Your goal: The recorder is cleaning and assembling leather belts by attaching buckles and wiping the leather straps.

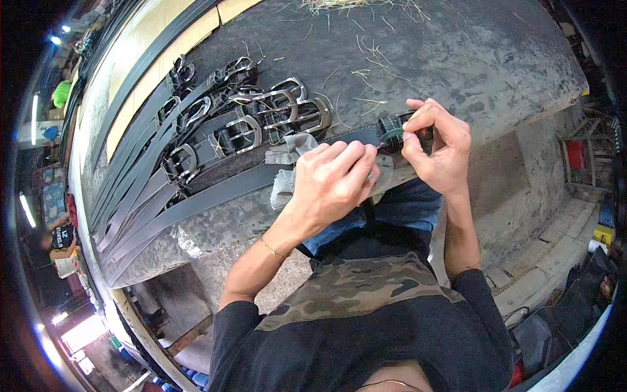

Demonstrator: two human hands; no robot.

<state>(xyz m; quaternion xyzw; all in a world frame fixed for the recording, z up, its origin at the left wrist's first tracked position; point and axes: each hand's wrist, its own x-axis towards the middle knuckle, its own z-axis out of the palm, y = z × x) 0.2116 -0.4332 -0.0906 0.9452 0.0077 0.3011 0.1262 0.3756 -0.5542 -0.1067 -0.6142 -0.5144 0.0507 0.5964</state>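
Note:
A black belt [356, 136] with pale edge stitching lies along the near edge of the table, its dark buckle end [390, 138] between my two hands. My left hand [334, 181] is closed beside the belt, fingertips pinched near the buckle end; a bit of teal shows under its fingers, too hidden to name. Over the buckle end, my right hand [436, 145] pinches thumb and forefinger together. What it grips is too small to make out. A small green piece [393, 133] shows by the right thumb. Grey cloth [290, 149] lies against my left hand.
To the left, several black belts [140, 189] fan out with metal buckles [243, 134] piled together. Loose thread ends [372, 62] litter the dark table [477, 49]. Pale yellow strips [140, 111] lie at the far left. A person [62, 238] is in the left background.

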